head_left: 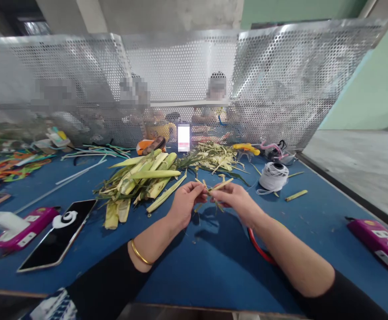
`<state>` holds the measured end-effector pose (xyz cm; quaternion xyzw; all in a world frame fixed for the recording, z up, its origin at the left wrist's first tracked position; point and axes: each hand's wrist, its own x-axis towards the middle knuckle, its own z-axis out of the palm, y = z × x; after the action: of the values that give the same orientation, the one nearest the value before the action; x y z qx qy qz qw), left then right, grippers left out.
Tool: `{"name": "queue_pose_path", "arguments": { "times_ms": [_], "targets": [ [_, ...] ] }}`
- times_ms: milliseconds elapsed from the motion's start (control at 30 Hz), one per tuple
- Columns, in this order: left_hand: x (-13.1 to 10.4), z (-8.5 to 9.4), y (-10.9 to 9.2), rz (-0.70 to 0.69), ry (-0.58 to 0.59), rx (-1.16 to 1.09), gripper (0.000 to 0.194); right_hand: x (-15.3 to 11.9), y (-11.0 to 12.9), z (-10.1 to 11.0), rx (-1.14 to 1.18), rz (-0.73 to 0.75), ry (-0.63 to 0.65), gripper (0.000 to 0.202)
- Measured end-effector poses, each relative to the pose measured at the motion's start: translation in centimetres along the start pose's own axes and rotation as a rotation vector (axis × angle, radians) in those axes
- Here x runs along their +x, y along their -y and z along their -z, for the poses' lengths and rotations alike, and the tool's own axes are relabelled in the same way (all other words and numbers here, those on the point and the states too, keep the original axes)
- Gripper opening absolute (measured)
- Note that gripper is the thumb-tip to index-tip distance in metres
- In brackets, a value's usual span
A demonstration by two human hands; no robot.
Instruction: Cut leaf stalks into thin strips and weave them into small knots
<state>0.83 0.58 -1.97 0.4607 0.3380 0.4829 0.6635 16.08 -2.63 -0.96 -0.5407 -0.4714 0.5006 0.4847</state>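
Above the blue tabletop (187, 275), my left hand (188, 200) pinches a small piece of knotted or woven husk strips (209, 191). Opposite it, my right hand (235, 198) grips the same piece, with one strip end pointing up and right between thumb and finger. Short strip ends hang down between the hands. Left of my left hand lies a pile of green-yellow corn husks (144, 175). Thin shredded husks (215, 156) are heaped beyond my hands. A spool of white string (274, 178) stands to the right of my right hand.
At left are a black phone (59, 233), a purple power strip (30, 226) and coloured strips (17, 169). A second purple power strip (378, 244) lies far right. Yellow-handled scissors (246, 148) lie at the back, before a perforated metal screen (187, 66) with people behind it.
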Motion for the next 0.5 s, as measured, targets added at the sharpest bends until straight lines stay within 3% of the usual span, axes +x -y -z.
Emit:
{"name": "queue_pose_path", "arguments": {
  "times_ms": [133, 333, 500],
  "targets": [
    [-0.25, -0.20, -0.07, -0.003, -0.017, 0.069, 0.025, -0.29, -1.16, -1.41, 0.036, 0.056, -0.072, 0.035],
    [-0.43, -0.27, -0.33, -0.124, -0.020, 0.309, 0.017, -0.09, -0.95, -0.97, 0.009, 0.037, -0.050, 0.031],
    [-0.47, -0.34, -0.49, -0.147, -0.032, 0.353, 0.012, 0.12, -1.33, -0.76, -0.038, 0.060, -0.029, 0.029]
  ]
}}
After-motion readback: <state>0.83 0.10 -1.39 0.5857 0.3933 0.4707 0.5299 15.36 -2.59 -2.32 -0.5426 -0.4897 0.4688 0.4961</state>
